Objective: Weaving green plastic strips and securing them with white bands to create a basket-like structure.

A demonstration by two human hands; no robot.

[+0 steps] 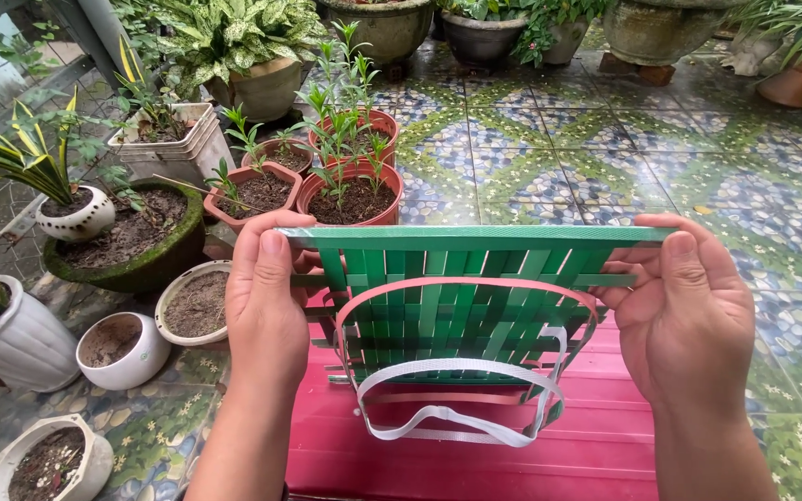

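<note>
Head view, a tiled garden patio: I hold a green woven strap basket (457, 306) up between both hands, directly in front of me and above a red slatted bench (475, 445). Its long axis runs left to right, its flat green rim strip level across the top, with my left hand (266, 297) closed over the left end and my right hand (689, 315) closed over the right end, thumbs pressed on the near face and fingers curled behind. Both hands sit equally close to it, one per end. A pink strap (466, 288) arches across the weave, and a white strap loop (457, 399) hangs at the lower edge. To the far left stand terracotta pots (350, 195) with young green shoots, and white pots (122, 348) of bare soil sit on the near left. My fingers behind the weave are hidden, the basket's far side cannot be seen, and how the white loop is fastened is hard to make out.
</note>
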